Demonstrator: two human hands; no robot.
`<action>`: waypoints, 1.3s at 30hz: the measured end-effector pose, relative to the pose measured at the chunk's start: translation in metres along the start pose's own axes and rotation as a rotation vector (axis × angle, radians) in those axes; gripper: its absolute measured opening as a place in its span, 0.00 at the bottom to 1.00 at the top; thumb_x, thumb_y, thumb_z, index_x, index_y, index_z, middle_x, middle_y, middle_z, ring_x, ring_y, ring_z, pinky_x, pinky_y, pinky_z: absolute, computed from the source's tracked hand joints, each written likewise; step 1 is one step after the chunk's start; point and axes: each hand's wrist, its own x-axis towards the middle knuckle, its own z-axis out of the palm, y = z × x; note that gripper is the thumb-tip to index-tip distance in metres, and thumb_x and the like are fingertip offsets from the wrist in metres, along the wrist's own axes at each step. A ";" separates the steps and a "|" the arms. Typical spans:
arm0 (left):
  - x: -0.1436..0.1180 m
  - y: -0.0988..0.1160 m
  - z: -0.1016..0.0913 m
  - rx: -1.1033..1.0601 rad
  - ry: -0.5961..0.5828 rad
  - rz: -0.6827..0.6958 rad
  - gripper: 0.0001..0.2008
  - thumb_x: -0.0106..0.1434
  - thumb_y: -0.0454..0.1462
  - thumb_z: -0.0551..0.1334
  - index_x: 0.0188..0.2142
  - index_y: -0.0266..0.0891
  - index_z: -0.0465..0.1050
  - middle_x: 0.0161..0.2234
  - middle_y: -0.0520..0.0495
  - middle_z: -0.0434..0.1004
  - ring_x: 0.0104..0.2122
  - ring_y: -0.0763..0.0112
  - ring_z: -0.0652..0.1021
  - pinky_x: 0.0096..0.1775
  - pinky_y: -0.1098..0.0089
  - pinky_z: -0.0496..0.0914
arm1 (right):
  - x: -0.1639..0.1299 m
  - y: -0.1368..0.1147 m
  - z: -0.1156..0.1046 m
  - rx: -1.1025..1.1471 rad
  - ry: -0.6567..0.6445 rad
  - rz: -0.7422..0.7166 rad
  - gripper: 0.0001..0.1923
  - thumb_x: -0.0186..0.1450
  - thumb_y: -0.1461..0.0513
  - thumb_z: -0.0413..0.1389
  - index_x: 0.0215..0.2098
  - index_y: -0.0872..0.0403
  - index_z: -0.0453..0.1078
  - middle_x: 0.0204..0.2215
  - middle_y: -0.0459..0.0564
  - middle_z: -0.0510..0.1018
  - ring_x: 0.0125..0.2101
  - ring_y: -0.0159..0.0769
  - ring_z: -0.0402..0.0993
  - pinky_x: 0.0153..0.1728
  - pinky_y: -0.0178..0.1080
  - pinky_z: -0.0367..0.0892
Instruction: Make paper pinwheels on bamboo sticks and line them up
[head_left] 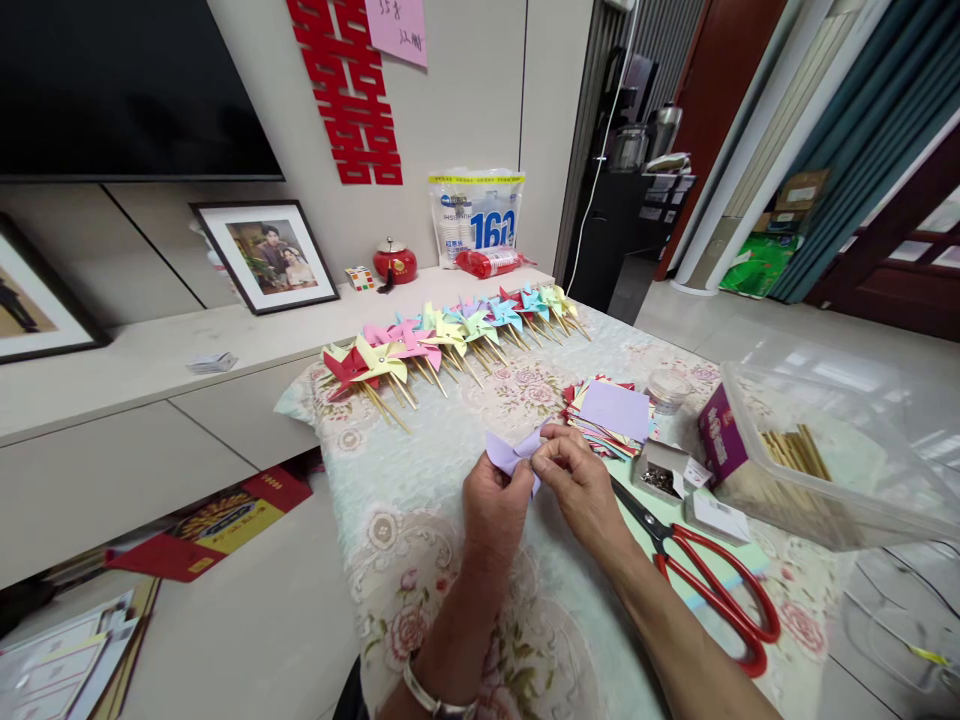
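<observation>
A purple paper pinwheel (504, 452), partly folded, is held between both hands above the flowered tablecloth. My left hand (496, 505) grips its lower left side, thumb pressed near the centre. With thumb and forefinger, my right hand (574, 475) pinches the paper at its right side; whether a pin is between those fingertips I cannot make out. Red-handled scissors (720, 590) lie beside my right forearm. Beyond the right hand sits a stack of coloured paper squares (615, 410), purple on top. Close by is a small open box of metal pins (661, 478).
Finished pinwheels (412, 345) on sticks lie in a row along the table's far edge. A clear plastic bin (750, 490) with wooden sticks (799, 450) stands at the right. Behind are a white cabinet (285, 340), a framed photo (270, 255) and a red jar (395, 264).
</observation>
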 end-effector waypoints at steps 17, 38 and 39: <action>0.000 -0.002 -0.002 0.082 0.033 0.016 0.06 0.48 0.38 0.63 0.26 0.37 0.74 0.20 0.55 0.74 0.21 0.73 0.70 0.25 0.73 0.65 | -0.001 0.002 0.005 0.047 0.018 0.034 0.08 0.62 0.59 0.58 0.26 0.51 0.72 0.42 0.52 0.75 0.45 0.44 0.70 0.46 0.43 0.61; 0.002 -0.003 0.000 -0.008 0.013 -0.088 0.12 0.46 0.39 0.64 0.30 0.34 0.78 0.24 0.50 0.80 0.25 0.68 0.76 0.29 0.71 0.69 | -0.002 0.011 0.008 0.165 0.059 0.091 0.09 0.60 0.60 0.62 0.39 0.51 0.73 0.35 0.47 0.77 0.37 0.40 0.72 0.40 0.40 0.66; 0.003 -0.004 0.000 -0.004 0.012 -0.087 0.13 0.46 0.39 0.65 0.31 0.34 0.78 0.25 0.50 0.81 0.26 0.67 0.77 0.30 0.71 0.69 | -0.002 0.011 0.008 0.175 0.059 0.092 0.11 0.60 0.59 0.62 0.41 0.51 0.73 0.36 0.48 0.78 0.38 0.40 0.72 0.40 0.40 0.67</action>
